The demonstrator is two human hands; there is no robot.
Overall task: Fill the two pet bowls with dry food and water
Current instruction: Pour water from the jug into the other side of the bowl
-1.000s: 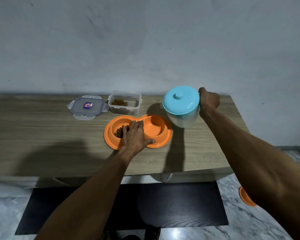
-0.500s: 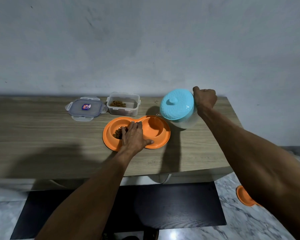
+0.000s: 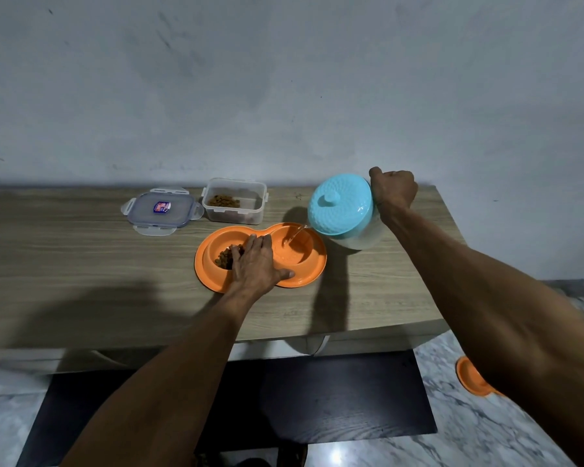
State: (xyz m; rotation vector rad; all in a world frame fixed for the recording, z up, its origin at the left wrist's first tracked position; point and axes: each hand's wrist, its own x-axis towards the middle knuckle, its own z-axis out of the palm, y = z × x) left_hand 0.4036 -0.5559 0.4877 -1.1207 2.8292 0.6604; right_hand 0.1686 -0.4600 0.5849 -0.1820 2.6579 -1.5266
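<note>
At the middle of the frame, on the wooden tabletop (image 3: 81, 257), sits the orange double pet bowl (image 3: 204, 274), two round wells joined side by side. The left hand (image 3: 255, 266) lies flat on it, fingers straight and together across the ridge between the wells, thumb spread out along the near rim; it grips nothing. Dry food (image 3: 225, 259) is heaped in the left well, just left of the fingertips and touching them. Up and to the right, the water jug (image 3: 341, 207) with its pale blue lid is tilted toward the bowl, and a thin stream of water (image 3: 295, 234) falls from its spout into the right well, just beyond the left hand's knuckles. The right hand (image 3: 393, 190) is closed in a fist against the jug's right side, apparently round a handle that the hand itself hides. Behind the bowl stand a clear container (image 3: 246, 214) holding some kibble and, left of it, its lid (image 3: 161, 210) lying flat.
</note>
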